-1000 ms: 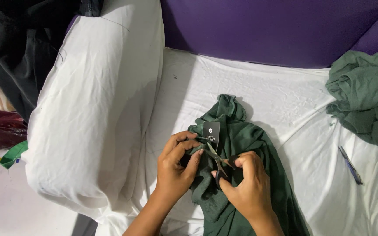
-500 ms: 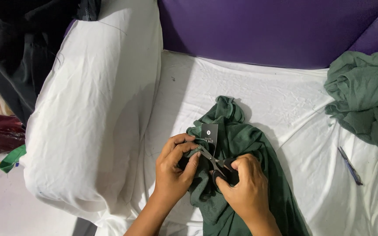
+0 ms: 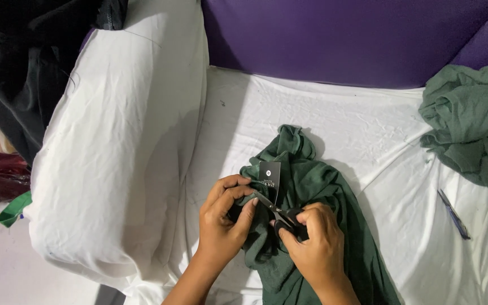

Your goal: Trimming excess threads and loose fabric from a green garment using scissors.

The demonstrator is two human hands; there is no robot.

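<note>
From the head view, your right hand (image 3: 312, 245) is closed around the black handles of a small pair of scissors (image 3: 278, 214), its fingers curled tight through or over the loops; the blades point up and left toward the black hang tag (image 3: 270, 175). Your left hand (image 3: 224, 223) pinches a fold of the dark green garment (image 3: 317, 192) just beside the blade tips, thumb and fingers pressed together on the cloth. The garment lies bunched on the white sheet (image 3: 368, 130) of the cushion, in front of the purple backrest (image 3: 334, 34).

As I judge it, the trimming at the tag is in hand but not finished: the tag stands upright, apparently attached to the cloth, with the blades just below it. I cannot tell whether the blades are parted. A second green garment (image 3: 475, 124) lies heaped well apart at the right, a blue pen (image 3: 453, 213) near it.
</note>
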